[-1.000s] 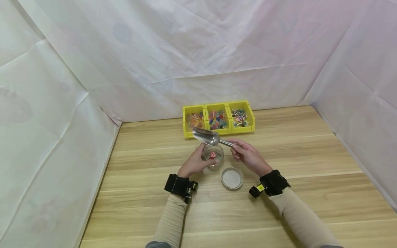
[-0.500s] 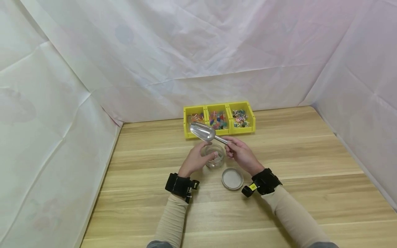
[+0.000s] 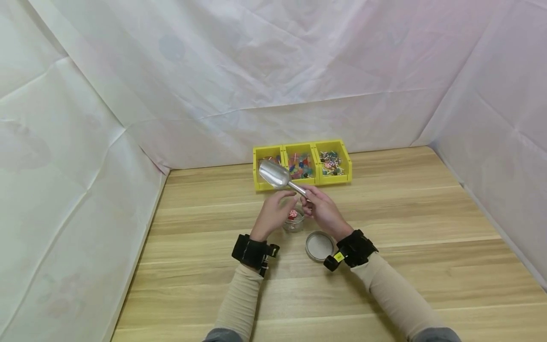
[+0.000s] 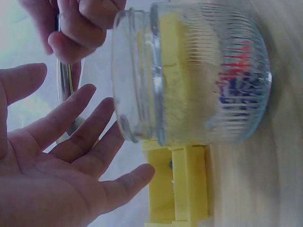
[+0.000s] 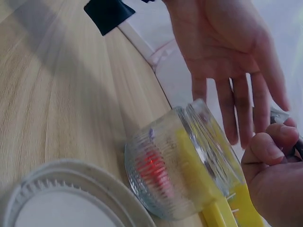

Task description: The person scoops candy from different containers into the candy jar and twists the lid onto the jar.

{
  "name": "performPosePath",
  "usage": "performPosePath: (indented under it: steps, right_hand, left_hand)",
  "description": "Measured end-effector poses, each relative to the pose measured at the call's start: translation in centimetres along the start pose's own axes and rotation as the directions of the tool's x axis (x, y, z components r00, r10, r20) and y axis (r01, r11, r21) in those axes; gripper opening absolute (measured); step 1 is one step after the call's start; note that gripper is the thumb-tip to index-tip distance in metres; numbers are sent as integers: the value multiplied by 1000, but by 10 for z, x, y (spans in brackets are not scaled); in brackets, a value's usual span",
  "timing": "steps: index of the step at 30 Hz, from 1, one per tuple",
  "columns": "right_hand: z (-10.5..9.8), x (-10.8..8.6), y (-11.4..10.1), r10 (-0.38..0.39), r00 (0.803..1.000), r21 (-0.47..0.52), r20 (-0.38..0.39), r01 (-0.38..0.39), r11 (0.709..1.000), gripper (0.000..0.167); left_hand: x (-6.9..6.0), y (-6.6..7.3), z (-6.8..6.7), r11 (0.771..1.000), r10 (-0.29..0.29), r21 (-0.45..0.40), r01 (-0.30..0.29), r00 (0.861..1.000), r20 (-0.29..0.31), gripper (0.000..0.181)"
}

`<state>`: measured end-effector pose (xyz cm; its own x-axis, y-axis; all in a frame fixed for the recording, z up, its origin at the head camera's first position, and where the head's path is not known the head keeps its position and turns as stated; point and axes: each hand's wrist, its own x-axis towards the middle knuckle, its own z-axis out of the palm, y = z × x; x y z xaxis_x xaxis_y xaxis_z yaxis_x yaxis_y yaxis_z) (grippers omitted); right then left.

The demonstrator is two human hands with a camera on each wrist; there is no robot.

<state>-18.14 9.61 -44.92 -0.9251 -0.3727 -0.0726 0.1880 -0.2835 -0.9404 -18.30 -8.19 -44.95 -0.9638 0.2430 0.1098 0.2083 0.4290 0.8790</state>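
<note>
In the head view my right hand [image 3: 326, 213] grips the handle of a metal scoop [image 3: 275, 175], its bowl raised in front of the left yellow bin. My left hand [image 3: 271, 216] hovers beside the scoop's handle with spread fingers, holding nothing. Below both hands the glass jar [image 3: 293, 225] stands upright on the table, with a red and white swirled piece inside. The left wrist view shows red and blue pieces in the jar [image 4: 213, 75], and the left hand's fingers [image 4: 80, 137] extended near its rim. In the right wrist view the right hand [image 5: 284, 175] curls round the handle.
Three joined yellow bins [image 3: 317, 181] with small colourful pieces stand at the back of the wooden table [image 3: 192, 266]. A round lid [image 3: 319, 246] lies just in front of the jar, beside the right wrist strap. White cloth [image 3: 256, 61] encloses the table's back and sides.
My left hand has let go of the jar and risen slightly toward the scoop. The right hand has moved left with the scoop, whose bowl is now higher.
</note>
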Motion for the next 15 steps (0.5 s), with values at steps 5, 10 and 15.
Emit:
performPosePath:
  steps: [5,10,15]
  right_hand:
    - [9,0,1,-17,1000,-13,-12,17,1000,44]
    - [18,1,2,-34,999,-13,-17,34,999,45]
    - [26,2,3,-29,999,8,-16,29,1000,45]
  left_hand:
    - [2,6,1,1000,11,-22,-12,1000,-2,37]
    - [3,8,2,998,-18,-57,17,1000,-18,37]
    - [4,8,3,997,-8,-82,4,999,-46,34]
